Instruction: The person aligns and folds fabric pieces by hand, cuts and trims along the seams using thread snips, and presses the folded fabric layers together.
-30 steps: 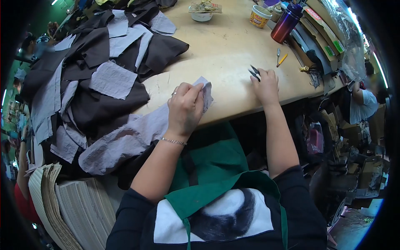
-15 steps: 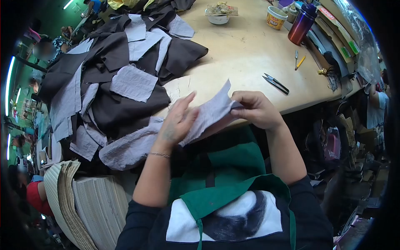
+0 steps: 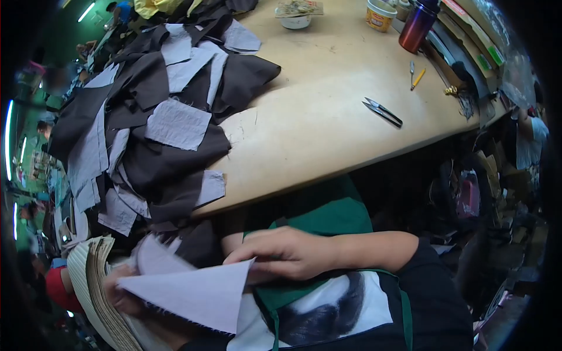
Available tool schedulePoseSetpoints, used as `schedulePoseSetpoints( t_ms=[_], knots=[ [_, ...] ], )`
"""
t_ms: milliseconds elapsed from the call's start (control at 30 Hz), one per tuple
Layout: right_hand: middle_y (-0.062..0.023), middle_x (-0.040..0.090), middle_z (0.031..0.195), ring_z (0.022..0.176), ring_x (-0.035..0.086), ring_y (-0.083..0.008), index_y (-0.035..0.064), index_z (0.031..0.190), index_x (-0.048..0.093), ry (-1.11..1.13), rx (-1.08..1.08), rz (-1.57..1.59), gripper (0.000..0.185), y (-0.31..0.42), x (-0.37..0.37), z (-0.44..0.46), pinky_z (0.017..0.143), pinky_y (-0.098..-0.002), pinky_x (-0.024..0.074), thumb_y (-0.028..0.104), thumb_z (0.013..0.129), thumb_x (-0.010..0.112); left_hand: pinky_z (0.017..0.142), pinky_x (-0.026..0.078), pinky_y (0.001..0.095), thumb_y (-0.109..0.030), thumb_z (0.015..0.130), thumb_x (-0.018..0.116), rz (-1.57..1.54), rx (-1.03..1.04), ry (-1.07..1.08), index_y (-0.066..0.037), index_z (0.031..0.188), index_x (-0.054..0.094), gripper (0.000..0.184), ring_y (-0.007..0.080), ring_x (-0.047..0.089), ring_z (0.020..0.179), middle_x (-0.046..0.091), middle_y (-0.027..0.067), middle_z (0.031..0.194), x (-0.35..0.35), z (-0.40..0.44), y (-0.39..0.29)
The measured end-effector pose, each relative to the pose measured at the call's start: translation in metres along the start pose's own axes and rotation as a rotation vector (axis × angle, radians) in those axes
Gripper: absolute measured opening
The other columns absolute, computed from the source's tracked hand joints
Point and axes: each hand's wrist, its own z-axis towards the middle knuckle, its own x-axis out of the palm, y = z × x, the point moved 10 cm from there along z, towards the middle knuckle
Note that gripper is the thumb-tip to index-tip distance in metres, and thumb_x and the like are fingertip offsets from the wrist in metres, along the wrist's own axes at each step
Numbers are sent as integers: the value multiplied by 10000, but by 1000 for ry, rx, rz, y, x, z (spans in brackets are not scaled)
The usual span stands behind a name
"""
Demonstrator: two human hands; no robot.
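From my end of the head feed: left hand (image 3: 119, 295) and right hand (image 3: 287, 248) apart, a grey cloth (image 3: 196, 298) stretched between them. It was off the surface (image 3: 316, 134), below the near edge, in front of the person (image 3: 436, 298). The right pinched the upper right corner; the left was blurred at the other end, and I couldn't tell if its fingers were closed. Bottom of the cloth frayed.

Containers, far side: white bowl (image 3: 295, 23), card (image 3: 313, 9) across the top, tangled clump (image 3: 291, 7) on that; I couldn't see inside. Right of it, yellow tub (image 3: 379, 19), open at the top, contents not readable. Next to that, a red-and-purple bottle (image 3: 414, 32), upright, cut by the frame.

Edges: I had the near one slanting from lower left up to the right. The cloth pile (image 3: 181, 155) took the left side and reached it. Pale wood spread from there to the snips (image 3: 383, 112), tips toward upper left. Beyond them, a yellow tool (image 3: 418, 79) beside a slim grey tool (image 3: 411, 68). Lower left, a stack of sheets (image 3: 91, 272) stood just beside the left hand.
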Motion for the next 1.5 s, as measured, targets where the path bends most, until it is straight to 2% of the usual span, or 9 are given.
schedulePoseSetpoints(
  t_ms=[200,300,500,667,833,1100,1333,1467,1500],
  knots=[
    [-66,647,972,877,607,-108,-5,1082,594,-610,376,344,186,-53,-114,-46,764,-259,503,53,941,488,644,475,312,-220,887,610,339,-8,414,16,827,594,245,219,637,693,636,145,775,178,186,-39],
    [-104,657,876,728,633,-139,-25,1131,501,-1062,446,-291,301,-43,-215,-104,659,-288,513,70,868,612,732,488,438,-363,845,646,506,18,724,-31,865,603,336,379,626,881,661,181,911,353,179,72],
    [-171,623,820,744,610,-378,20,1080,506,-1045,660,-1230,342,-8,-239,-106,702,-429,507,119,809,690,723,503,419,-259,802,686,324,252,171,-93,930,594,229,307,584,861,588,98,885,333,198,-26],
    [-103,596,884,837,587,-328,47,992,556,-944,482,-1464,273,1,-224,-100,738,-411,484,109,768,699,814,480,423,-302,801,699,184,288,712,-65,1052,604,358,314,610,939,612,119,1018,391,145,-68],
    [-42,584,908,890,566,-237,89,876,602,-689,116,-1733,169,23,-182,-59,742,-371,455,87,718,662,1070,279,546,-641,542,757,351,134,886,-152,1397,423,1040,324,282,1381,349,58,1491,410,117,-3],
    [-23,611,1041,977,584,-217,104,931,644,-449,109,-1548,198,-24,-157,-57,780,-350,479,93,734,635,1011,160,744,-595,501,801,525,-11,1083,-390,1437,337,1065,312,108,1449,168,25,1571,369,125,54],
    [-53,609,1011,968,579,-239,67,922,648,-465,117,-1518,161,-5,-166,-82,765,-367,490,86,764,672,981,173,779,-557,448,846,709,14,1187,-358,1479,229,1218,354,47,1448,50,39,1588,359,106,34],
    [-64,592,976,954,563,-249,62,915,651,-442,279,-1494,149,-4,-172,-90,785,-380,472,103,773,672,1026,371,520,-359,676,800,176,295,656,-111,1292,531,716,389,371,1316,395,167,1430,359,125,-38],
    [-64,587,974,952,560,-252,55,909,654,-440,279,-1476,147,-4,-173,-87,801,-379,466,106,773,673,906,462,387,-245,759,742,-4,293,547,-23,1076,625,405,356,558,1070,582,168,1154,357,131,-63]
  ],
)
